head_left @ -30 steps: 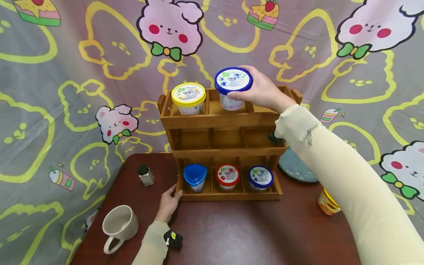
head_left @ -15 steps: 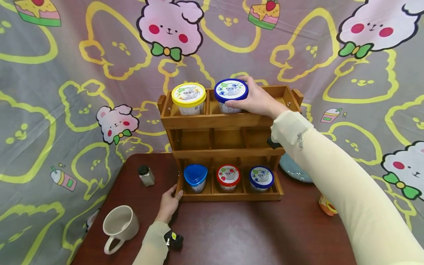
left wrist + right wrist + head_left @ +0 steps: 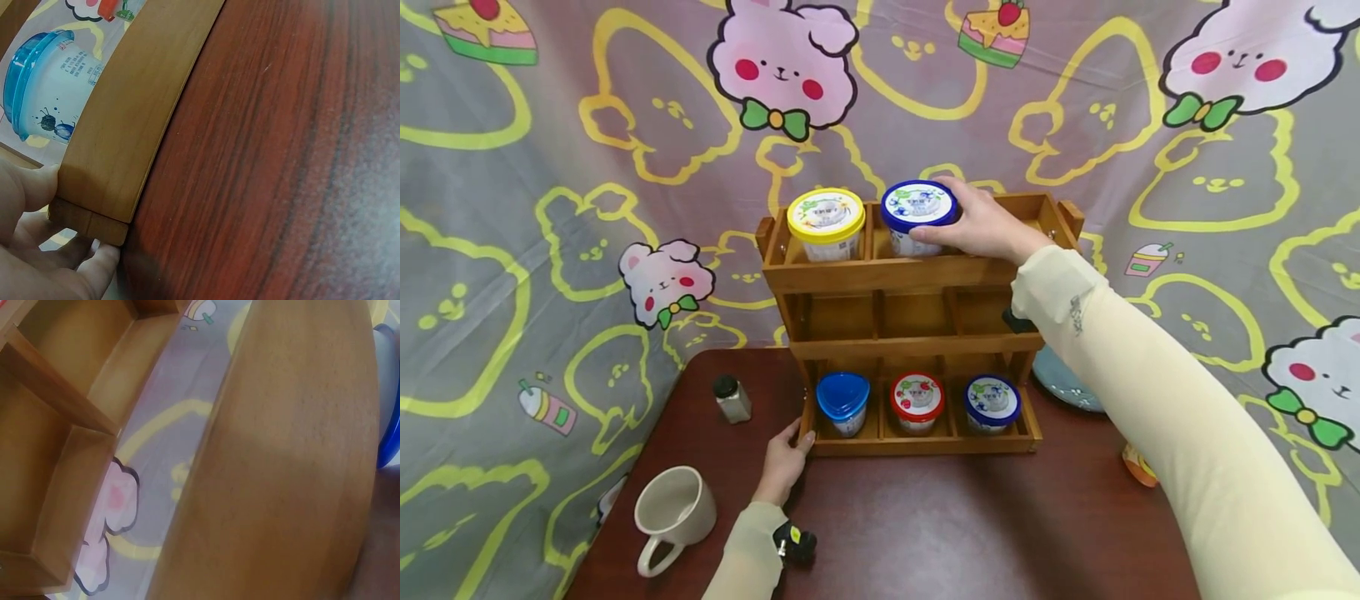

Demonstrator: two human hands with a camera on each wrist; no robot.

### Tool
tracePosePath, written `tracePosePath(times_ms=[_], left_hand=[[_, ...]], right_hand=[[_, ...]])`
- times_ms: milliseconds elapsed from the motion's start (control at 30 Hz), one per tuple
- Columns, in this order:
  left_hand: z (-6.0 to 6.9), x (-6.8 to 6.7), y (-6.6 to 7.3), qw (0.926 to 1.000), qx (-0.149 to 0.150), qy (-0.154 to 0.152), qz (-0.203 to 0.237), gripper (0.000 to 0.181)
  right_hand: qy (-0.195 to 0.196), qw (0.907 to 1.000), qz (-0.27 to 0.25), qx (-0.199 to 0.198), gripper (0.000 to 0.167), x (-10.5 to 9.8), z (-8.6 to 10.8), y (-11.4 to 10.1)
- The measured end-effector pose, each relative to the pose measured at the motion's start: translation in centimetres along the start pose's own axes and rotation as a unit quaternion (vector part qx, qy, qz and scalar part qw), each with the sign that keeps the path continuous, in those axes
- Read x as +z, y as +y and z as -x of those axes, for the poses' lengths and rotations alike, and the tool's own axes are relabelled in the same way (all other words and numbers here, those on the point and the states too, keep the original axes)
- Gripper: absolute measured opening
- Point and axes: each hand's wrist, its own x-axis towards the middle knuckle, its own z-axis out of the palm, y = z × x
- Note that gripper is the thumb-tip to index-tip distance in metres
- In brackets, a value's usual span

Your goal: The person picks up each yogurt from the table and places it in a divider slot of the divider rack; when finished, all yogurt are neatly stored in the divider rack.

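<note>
My right hand [image 3: 985, 218] holds a round tub with a dark blue lid [image 3: 919, 202] in the middle compartment of the top tier of a wooden rack [image 3: 895, 273]. In the right wrist view only an edge of that tub [image 3: 390, 434] shows beyond the rack's board. To its left on the same tier stands a yellow-lidded tub [image 3: 827, 218]. My left hand [image 3: 784, 461] grips the rack's lower left corner, the thumb inside and fingers around the end, as the left wrist view shows. The bottom tier bears a light-blue-lidded tub [image 3: 843, 400], a red-lidded tub [image 3: 917, 400] and another dark-blue-lidded tub [image 3: 992, 402].
Left of the rack are a small black-capped jar [image 3: 732, 398] and a beige mug [image 3: 676, 510] on the dark red table [image 3: 910, 525]. On the right, a blue-grey plate [image 3: 1067, 382] and an orange cup [image 3: 1138, 467] are partly behind my right sleeve. A patterned cloth hangs behind.
My right hand has lowered the dark-blue-lidded tub into the top middle compartment, then shifted it slightly left. The left hand has stayed on the rack's corner.
</note>
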Motion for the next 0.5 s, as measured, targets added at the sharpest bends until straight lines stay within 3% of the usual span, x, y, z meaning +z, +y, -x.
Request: tracePosePath(times_ms=[233,500], left_hand=[[0.19,0.05,0.29,1.0,-0.001,0.001,-0.007,0.052],[0.22,0.01,0.42,0.9999,-0.007,0.002,-0.01,0.052]], right_hand=[[-0.01,0.9999,-0.004,0.0,0.104,-0.23,0.01,0.0],[-0.047,0.9987,-0.018,0.01,0.109,-0.9,0.35,-0.46]])
